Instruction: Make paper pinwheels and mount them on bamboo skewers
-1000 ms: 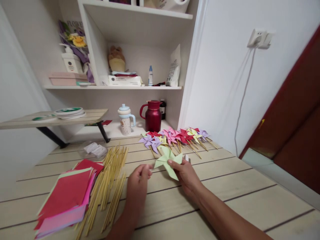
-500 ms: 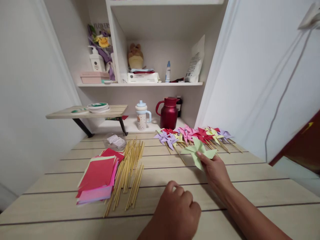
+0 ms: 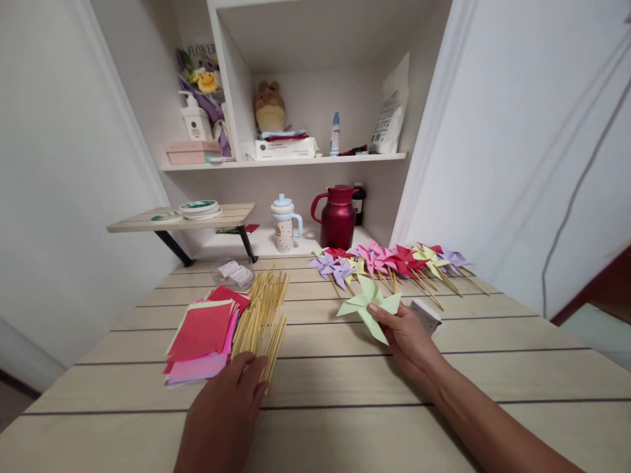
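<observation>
My right hand (image 3: pixel 407 335) holds a pale green paper pinwheel head (image 3: pixel 369 303) above the table, thumb on its front near the centre. No stick shows on this pinwheel. My left hand (image 3: pixel 229 397) is down at the near ends of the thin wooden sticks (image 3: pixel 261 305), its fingers bent and pinched at the smaller bundle on the right side. How many sticks it grips is hidden. Left of the sticks lies a stack of coloured paper squares (image 3: pixel 202 332), red on top. Finished pinwheels (image 3: pixel 374 256) in pink, red, purple and yellow lie behind my right hand.
A small white box (image 3: pixel 426 316) lies just behind my right wrist. Farther back stand a red thermos jug (image 3: pixel 338 218) and a cup with a blue handle (image 3: pixel 284 226). At the left is a raised wooden stand (image 3: pixel 133 225); a clear packet (image 3: pixel 235 272) lies near its legs.
My left hand has moved left from mid-table to the wooden sticks. My right hand has brought the green pinwheel head slightly left and nearer, and the white box has come into sight behind it.
</observation>
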### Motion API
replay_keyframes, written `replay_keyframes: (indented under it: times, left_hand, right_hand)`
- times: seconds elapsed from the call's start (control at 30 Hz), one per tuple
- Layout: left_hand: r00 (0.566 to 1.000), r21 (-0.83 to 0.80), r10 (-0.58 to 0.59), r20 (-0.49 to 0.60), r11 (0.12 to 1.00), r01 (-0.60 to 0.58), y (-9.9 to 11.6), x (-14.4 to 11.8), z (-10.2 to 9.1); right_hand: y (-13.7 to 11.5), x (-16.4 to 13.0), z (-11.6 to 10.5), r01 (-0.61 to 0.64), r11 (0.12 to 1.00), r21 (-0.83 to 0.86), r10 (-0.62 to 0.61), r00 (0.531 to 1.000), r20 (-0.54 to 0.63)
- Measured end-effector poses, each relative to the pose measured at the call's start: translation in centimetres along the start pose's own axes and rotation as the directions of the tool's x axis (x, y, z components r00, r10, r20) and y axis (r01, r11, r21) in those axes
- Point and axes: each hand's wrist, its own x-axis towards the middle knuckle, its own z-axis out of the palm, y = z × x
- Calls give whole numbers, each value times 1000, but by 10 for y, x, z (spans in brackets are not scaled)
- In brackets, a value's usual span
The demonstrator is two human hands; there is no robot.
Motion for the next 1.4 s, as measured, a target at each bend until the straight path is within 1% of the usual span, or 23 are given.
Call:
replay_keyframes:
  times: [0.03,0.07,0.1,0.17,0.23,0.3,0.4,0.57,0.63,0.7,0.8,0.9,0.97,1.07,1.2,1.4]
  left_hand:
    - [994,-7,-67,91,998,67,1,2,-3]
    - [980,-5,-120,160,992,122,3,4,-6]
    - [965,2,-170,202,985,174,4,7,-9]
    - [942,27,-240,237,970,240,5,14,-15]
    - [930,52,-269,251,963,265,4,22,-18]
    - [925,63,-268,268,963,261,3,31,-18]
    - [930,50,-241,277,970,236,-3,43,-11]
    - [966,-31,-100,240,993,111,-23,55,5]
    - [969,-53,-75,235,995,90,-30,58,5]
    - [960,-47,-54,275,996,70,-33,61,2]
    - [936,42,-74,345,997,63,-30,62,-5]
    - [919,98,-114,377,992,83,-23,60,-5]
    - [922,115,-133,363,989,97,-19,57,-2]
    - [936,171,-165,312,978,116,-13,53,3]
    - [939,244,-211,270,959,145,-6,55,7]
    - [920,252,-244,305,953,169,-3,60,11]
  right_hand:
    - [-1,0,-1,-6,1000,-3,6,1000,-3]
    - [-1,0,-1,-11,1000,-5,11,1000,-7]
    - [-2,-1,-1,-18,1000,-7,18,1000,-6]
    - [-3,-2,0,-36,999,-9,36,999,8]
    - [-3,-3,1,-52,999,-10,52,998,29]
    - [-3,-4,2,-63,998,-8,63,997,45]
    - [-2,-5,2,-69,998,-11,70,995,68]
    - [-2,-4,0,-66,998,-25,67,996,58]
    - [-3,-5,0,-69,997,-26,70,996,55]
    - [-5,-6,2,-72,997,-23,73,996,58]
    - [-6,-8,6,-79,996,-27,81,994,73]
    - [-6,-8,6,-77,997,-31,79,994,81]
    - [-6,-8,6,-75,997,-29,77,994,77]
    - [-6,-7,4,-77,997,-27,79,995,63]
    - [-6,-8,5,-71,997,-40,73,995,64]
    - [-8,-10,7,-74,996,-50,77,996,49]
